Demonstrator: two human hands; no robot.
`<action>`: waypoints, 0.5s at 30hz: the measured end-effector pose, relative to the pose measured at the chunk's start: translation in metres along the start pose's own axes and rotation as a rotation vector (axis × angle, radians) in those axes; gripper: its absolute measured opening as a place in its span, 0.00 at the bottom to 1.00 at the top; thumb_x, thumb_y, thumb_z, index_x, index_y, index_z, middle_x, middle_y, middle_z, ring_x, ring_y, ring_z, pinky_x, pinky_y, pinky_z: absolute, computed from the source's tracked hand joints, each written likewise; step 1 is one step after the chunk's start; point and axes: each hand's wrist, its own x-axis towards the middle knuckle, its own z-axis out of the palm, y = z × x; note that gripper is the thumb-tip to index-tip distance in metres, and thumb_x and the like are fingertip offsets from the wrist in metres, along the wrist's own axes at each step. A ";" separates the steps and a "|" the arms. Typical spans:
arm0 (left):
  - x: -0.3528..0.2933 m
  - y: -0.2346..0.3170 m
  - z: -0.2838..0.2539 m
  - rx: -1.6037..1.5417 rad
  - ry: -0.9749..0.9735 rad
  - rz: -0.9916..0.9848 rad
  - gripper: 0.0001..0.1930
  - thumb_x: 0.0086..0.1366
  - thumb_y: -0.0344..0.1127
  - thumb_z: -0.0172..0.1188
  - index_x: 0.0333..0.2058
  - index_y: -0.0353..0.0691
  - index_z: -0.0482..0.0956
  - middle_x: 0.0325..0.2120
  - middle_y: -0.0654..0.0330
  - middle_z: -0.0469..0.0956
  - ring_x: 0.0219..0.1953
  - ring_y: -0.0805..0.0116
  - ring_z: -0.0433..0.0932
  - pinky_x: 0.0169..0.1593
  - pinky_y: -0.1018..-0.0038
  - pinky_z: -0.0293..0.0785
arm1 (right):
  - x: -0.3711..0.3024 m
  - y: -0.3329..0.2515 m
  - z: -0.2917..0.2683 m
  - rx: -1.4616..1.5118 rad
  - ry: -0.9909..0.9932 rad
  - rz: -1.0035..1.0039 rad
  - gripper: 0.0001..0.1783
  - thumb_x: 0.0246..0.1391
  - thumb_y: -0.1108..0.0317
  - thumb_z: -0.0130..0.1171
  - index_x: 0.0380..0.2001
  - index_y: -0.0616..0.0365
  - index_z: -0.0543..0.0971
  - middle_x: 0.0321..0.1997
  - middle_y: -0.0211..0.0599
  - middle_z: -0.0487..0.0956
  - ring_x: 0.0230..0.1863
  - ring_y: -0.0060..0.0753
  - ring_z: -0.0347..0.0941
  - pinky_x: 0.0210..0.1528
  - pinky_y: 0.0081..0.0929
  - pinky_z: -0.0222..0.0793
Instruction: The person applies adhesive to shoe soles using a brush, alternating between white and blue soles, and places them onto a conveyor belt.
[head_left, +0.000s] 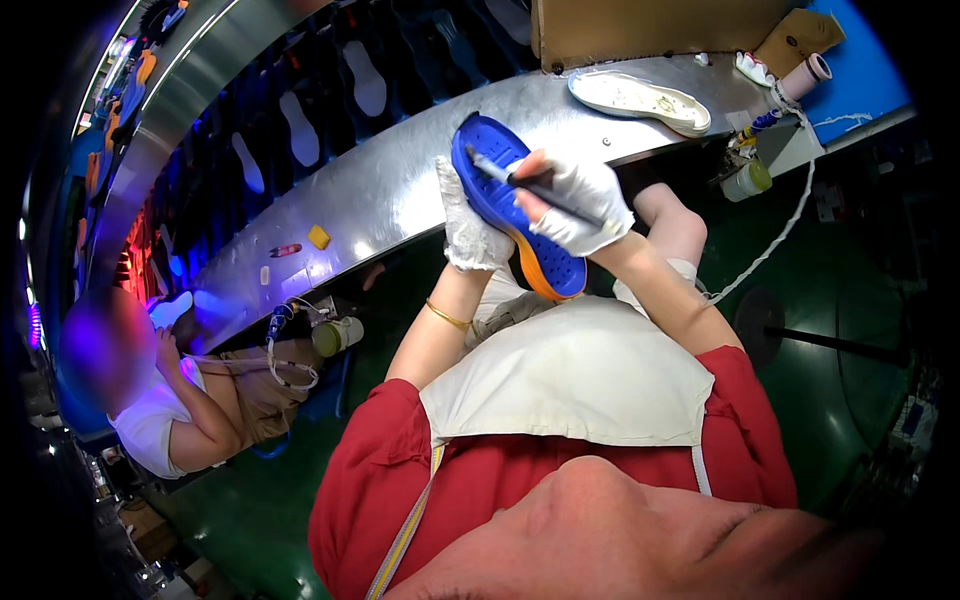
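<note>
A blue shoe sole point(487, 188) with an orange rim at its heel is held over the front edge of the metal bench, toe pointing away from me and to the left. My left hand point(466, 232), in a white glove, grips its left side from below, and some fingers are hidden beneath it. In my right hand point(582, 200), also gloved in white, is a brush point(545, 190) with a dark handle. Its pale tip is over the upper left part of the dimpled inner face of the sole; blur hides whether it touches.
A white shoe sole point(640, 100) lies on the bench point(400, 190) at the right, before a cardboard box point(650, 35). Dark racks hold several soles behind. A yellow block point(318, 237) lies leftward. Another person point(190, 400) sits at left. A cord point(790, 235) hangs at right.
</note>
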 end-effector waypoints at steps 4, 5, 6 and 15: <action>-0.002 0.011 -0.009 0.023 -0.030 -0.012 0.42 0.54 0.72 0.43 0.54 0.40 0.64 0.49 0.52 0.70 0.49 0.57 0.70 0.54 0.61 0.68 | -0.006 -0.020 -0.001 0.103 -0.046 0.220 0.12 0.43 0.77 0.61 0.34 0.59 0.74 0.27 0.31 0.75 0.27 0.18 0.71 0.34 0.18 0.69; -0.004 0.014 -0.006 0.038 -0.039 -0.029 0.43 0.54 0.72 0.42 0.54 0.40 0.64 0.49 0.52 0.70 0.49 0.56 0.70 0.54 0.61 0.67 | -0.009 -0.016 -0.003 0.037 -0.025 0.161 0.11 0.43 0.77 0.61 0.33 0.59 0.74 0.27 0.31 0.75 0.28 0.20 0.71 0.34 0.19 0.69; -0.003 0.017 -0.004 0.054 -0.049 -0.046 0.43 0.54 0.73 0.42 0.54 0.40 0.64 0.49 0.51 0.70 0.49 0.55 0.70 0.54 0.60 0.67 | -0.010 -0.014 -0.003 -0.029 -0.003 0.100 0.10 0.42 0.77 0.61 0.32 0.58 0.75 0.28 0.32 0.76 0.28 0.22 0.72 0.34 0.19 0.69; -0.043 0.012 -0.002 0.127 -0.216 -0.265 0.49 0.51 0.77 0.33 0.57 0.37 0.59 0.53 0.51 0.66 0.52 0.56 0.69 0.56 0.61 0.64 | -0.039 -0.015 -0.021 0.276 0.002 0.389 0.05 0.45 0.76 0.61 0.27 0.61 0.75 0.27 0.36 0.78 0.27 0.22 0.76 0.30 0.17 0.72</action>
